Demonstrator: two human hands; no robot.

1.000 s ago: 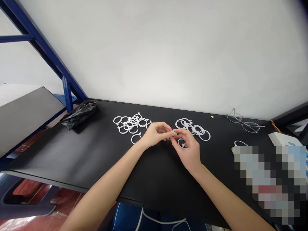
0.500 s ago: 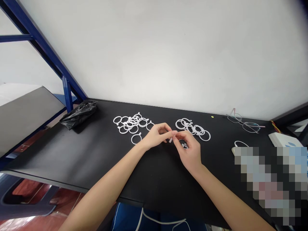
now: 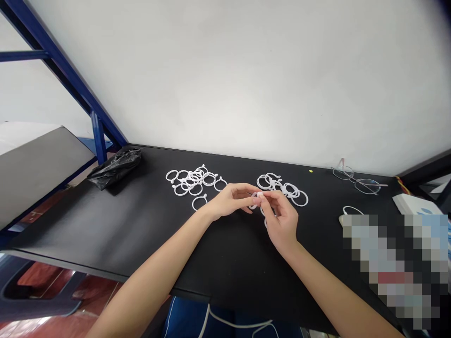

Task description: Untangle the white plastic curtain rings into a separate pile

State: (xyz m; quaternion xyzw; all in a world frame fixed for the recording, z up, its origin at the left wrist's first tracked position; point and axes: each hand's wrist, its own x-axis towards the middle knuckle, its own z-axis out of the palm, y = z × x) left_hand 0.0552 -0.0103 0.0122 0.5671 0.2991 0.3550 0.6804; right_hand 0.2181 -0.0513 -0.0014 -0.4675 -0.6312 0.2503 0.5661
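Note:
Over the black table, my left hand and my right hand meet, fingertips pinched together on a small white curtain ring. Most of that ring is covered by the fingers. More white shows below my right fingers, partly hidden. Behind my left hand lies a loose pile of white curtain rings, each with a small eyelet. One separate ring rests nearer to my left forearm. Past my right hand is a second cluster of white rings, overlapping one another.
A black plastic bag lies at the table's left end, beside a blue metal frame. Eyeglasses, a white box and a pixelated item are on the right. A white wall rises behind; a pale cable hangs below.
Both hands have shifted slightly right, and the fingers have turned the white piece between them. More of the held ring now shows at the fingertips. The piles have stayed put.

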